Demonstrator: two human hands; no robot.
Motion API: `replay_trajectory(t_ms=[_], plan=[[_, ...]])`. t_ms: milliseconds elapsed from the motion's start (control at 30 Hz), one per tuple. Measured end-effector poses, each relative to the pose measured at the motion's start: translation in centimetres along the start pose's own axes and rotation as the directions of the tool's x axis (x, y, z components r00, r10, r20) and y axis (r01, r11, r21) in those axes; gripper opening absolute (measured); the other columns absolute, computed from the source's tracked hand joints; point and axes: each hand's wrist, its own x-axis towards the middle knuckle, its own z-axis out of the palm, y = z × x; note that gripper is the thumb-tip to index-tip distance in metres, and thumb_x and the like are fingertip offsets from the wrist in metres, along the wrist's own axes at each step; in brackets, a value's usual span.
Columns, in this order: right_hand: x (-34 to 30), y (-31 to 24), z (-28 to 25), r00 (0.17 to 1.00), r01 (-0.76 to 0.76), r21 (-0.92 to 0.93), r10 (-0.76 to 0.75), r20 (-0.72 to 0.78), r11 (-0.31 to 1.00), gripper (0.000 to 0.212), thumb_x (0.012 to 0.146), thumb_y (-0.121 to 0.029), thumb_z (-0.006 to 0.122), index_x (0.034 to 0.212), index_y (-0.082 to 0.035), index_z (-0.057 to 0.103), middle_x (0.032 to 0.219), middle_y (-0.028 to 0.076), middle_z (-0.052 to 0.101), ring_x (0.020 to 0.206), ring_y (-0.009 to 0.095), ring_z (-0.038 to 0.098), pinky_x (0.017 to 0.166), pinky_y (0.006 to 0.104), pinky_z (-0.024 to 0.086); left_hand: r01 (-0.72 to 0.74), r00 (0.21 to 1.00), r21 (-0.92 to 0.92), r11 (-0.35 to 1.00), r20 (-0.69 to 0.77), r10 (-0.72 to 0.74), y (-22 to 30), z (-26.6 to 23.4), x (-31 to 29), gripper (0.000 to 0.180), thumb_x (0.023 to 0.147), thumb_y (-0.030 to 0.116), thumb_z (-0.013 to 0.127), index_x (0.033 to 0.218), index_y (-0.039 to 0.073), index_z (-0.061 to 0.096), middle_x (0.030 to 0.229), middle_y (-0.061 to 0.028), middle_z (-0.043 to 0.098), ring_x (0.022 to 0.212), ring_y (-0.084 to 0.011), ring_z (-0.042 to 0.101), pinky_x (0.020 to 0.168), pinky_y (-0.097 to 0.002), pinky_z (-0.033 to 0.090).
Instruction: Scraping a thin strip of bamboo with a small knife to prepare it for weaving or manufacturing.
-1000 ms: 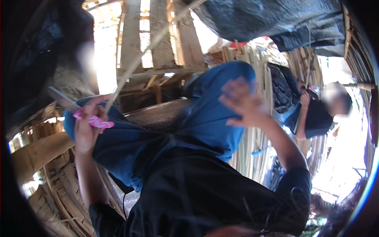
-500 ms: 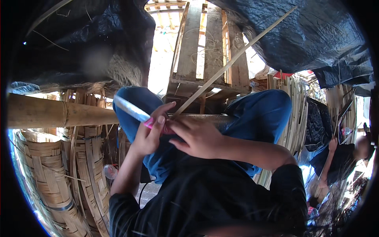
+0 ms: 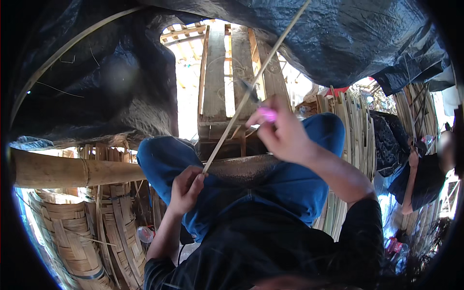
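A long, thin bamboo strip (image 3: 228, 130) slants from my lap up to the top of the view. Its lower end is pinched between the thumb and fingers of my left hand (image 3: 187, 190), above my left thigh. My right hand (image 3: 285, 133) is closed around the pink handle of a knife (image 3: 267, 115), over the gap between my knees. The knife's blade is smeared by motion and crosses or lies close beside the strip; whether they touch I cannot tell.
A wooden slatted rack (image 3: 212, 79) stands ahead of my knees. Dark plastic sheeting (image 3: 338, 43) hangs overhead. At left are a thick bamboo pole (image 3: 53, 167) and a woven bamboo basket (image 3: 72, 237). Split bamboo strips (image 3: 355, 140) stand at right, near another person (image 3: 420, 186).
My right hand has moved up and to the right with the knife, away from my left hand. My left hand has lowered slightly, and the strip stands steeper.
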Motion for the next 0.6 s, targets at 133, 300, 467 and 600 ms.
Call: replay_trajectory(t_ms=[133, 300, 467, 600], plan=[[4.0, 4.4, -3.9, 0.965, -0.012, 0.163, 0.054, -0.257, 0.987, 0.005, 0.090, -0.009, 0.053, 0.088, -0.005, 0.054, 0.068, 0.000, 0.053, 0.059, 0.009, 0.051, 0.055, 0.0278, 0.041, -0.044, 0.999, -0.165, 0.985, -0.034, 0.039, -1.4, -0.4, -2.3, 0.022, 0.098, 0.025, 0.052, 0.097, 0.003, 0.054, 0.070, 0.0077, 0.045, 0.061, 0.0002, 0.037, 0.054, -0.0171, 0.029], [10.6, 5.2, -5.5, 0.907, -0.067, 0.342, 0.200, -0.371, 0.937, 0.022, 0.094, -0.025, 0.058, 0.087, -0.005, 0.056, 0.073, -0.001, 0.050, 0.067, 0.005, 0.047, 0.060, 0.0243, 0.046, -0.105, 0.989, -0.112, 0.988, -0.118, 0.092, -2.5, 0.8, -2.5, 0.015, 0.097, 0.016, 0.054, 0.098, 0.002, 0.051, 0.069, 0.0060, 0.047, 0.060, -0.0002, 0.039, 0.054, -0.0170, 0.032], [13.6, 6.0, -4.7, 0.926, -0.077, 0.597, 0.279, -0.253, 0.799, 0.034, 0.094, -0.035, 0.061, 0.095, -0.002, 0.066, 0.063, -0.005, 0.043, 0.058, 0.006, 0.042, 0.054, 0.0248, 0.036, -0.077, 0.988, 0.100, 0.992, -0.123, 0.089, -1.9, 1.3, -2.5, 0.015, 0.097, 0.016, 0.053, 0.094, 0.001, 0.052, 0.069, 0.0023, 0.052, 0.060, -0.0031, 0.047, 0.055, -0.0196, 0.037], [13.5, 6.7, -4.8, 0.955, -0.067, 0.812, 0.272, -0.116, 0.580, 0.028, 0.095, -0.030, 0.060, 0.098, -0.002, 0.068, 0.068, -0.003, 0.046, 0.064, 0.008, 0.043, 0.061, 0.0260, 0.039, -0.038, 0.989, 0.112, 0.993, 0.150, 0.021, 0.6, -0.6, -0.4, 0.042, 0.099, 0.038, 0.044, 0.094, -0.001, 0.058, 0.073, -0.0021, 0.057, 0.067, -0.0092, 0.053, 0.064, -0.0254, 0.044]])
